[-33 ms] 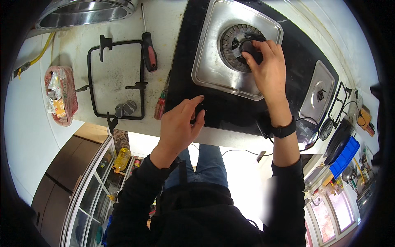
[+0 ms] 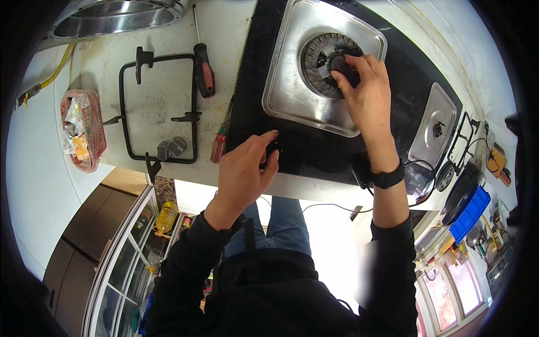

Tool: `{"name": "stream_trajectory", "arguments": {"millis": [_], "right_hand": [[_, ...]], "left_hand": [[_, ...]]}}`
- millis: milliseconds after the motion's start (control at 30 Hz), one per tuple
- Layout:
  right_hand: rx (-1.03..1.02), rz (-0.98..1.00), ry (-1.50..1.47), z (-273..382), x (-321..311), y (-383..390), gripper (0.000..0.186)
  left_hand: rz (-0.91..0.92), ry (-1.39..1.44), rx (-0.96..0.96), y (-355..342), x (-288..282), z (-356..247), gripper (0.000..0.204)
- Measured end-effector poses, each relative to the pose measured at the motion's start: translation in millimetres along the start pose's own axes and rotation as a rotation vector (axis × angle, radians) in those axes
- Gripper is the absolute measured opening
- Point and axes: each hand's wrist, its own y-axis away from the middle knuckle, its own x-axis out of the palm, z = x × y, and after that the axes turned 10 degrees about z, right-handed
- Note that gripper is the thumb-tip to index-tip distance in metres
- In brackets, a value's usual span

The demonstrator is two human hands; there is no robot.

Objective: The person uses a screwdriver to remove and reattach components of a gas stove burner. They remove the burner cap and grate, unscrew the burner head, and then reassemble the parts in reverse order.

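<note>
My right hand (image 2: 368,92) pinches a dark round burner cap (image 2: 338,66) at the middle of the gas burner ring (image 2: 317,78), thumb on its near side and fingers on its far side. The ring sits in a square steel drip tray (image 2: 281,101) on the black glass cooktop (image 2: 314,154). Toward the cooktop's near left edge, my left hand (image 2: 241,171) curls thumb and index finger around a dark knob-like part (image 2: 273,147), mostly lost against the black glass. Left of that hand lies a small red bottle with a green cap (image 2: 218,145).
On the left counter lie a black pan support (image 2: 124,112), a screwdriver (image 2: 204,72), two small grey round parts (image 2: 171,148) and a pink basket of packets (image 2: 92,129). A second burner tray (image 2: 429,132) is at the right, near a cable (image 2: 432,168). A metal ring (image 2: 118,22) stands far left.
</note>
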Motion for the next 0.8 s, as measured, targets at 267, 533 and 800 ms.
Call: {"name": "stream_trajectory", "arguments": {"millis": [267,533,800], "right_hand": [[-0.025,-0.072,-0.026,7.2,-7.8,5.9,0.041],[-0.095,0.073,-0.406,103.2,17.0,102.9,0.027],[-0.260,0.225,-0.482,204.0,65.0,87.8,0.035]], "left_hand": [[0.074,-0.070,-0.007,19.3,-10.7,-0.2,0.036],[-0.101,-0.093,-0.317,92.5,-51.9,25.6,0.036],[-0.316,-0.352,-0.367,118.6,-136.2,62.4,0.031]]}}
